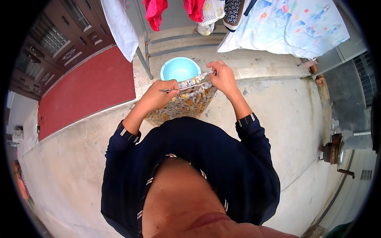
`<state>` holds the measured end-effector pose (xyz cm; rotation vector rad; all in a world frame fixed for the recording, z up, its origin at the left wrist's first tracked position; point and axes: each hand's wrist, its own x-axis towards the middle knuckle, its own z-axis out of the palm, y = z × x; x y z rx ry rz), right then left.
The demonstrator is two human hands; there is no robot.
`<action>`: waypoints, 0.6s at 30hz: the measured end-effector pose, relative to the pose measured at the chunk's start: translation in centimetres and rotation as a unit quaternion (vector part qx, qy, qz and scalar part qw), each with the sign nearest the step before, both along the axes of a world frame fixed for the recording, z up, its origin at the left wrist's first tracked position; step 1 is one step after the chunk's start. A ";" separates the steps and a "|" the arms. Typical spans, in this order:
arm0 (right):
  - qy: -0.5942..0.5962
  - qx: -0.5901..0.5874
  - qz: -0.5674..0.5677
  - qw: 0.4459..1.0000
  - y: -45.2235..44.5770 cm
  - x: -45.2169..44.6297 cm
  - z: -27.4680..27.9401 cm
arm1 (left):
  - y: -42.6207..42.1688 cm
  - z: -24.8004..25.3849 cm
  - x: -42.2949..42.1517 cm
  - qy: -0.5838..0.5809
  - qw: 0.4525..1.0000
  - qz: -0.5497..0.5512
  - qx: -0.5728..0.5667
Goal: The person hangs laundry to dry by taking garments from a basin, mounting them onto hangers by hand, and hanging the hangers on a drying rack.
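In the head view, a yellow, grey and white patterned garment (180,108) with a gathered waistband hangs in front of me. My left hand (162,93) is closed around the left end of the waistband. A thin metal rod (189,87), perhaps part of a wire hanger, passes through the same grip and runs along the waistband's opening. At the other end, my right hand (222,76) pinches the waistband's edge between thumb and fingers. The waistband is stretched between both hands. The garment's lower part is hidden behind my dark blue top.
A light blue basin (180,68) stands just beyond the garment. Laundry, including a pale printed sheet (283,29) and red cloths (155,14), hangs above a metal rack (178,49). A red mat (91,89) lies by brown doors on the left. A stove-like object (333,151) is at right.
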<state>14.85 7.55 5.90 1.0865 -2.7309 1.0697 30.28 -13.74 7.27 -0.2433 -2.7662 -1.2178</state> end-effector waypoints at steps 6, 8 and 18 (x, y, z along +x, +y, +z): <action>-0.028 -0.172 0.142 0.974 0.3 -0.8 0.4 | 0.4 0.7 -2.4 -0.079 0.981 0.059 0.169; 0.023 -0.269 0.100 0.958 1.0 -1.6 0.1 | -0.8 -0.4 -3.1 -0.038 0.976 0.070 0.202; -0.327 -0.227 0.094 0.913 0.9 0.3 -3.4 | -5.6 3.1 -4.5 0.000 0.898 0.227 0.376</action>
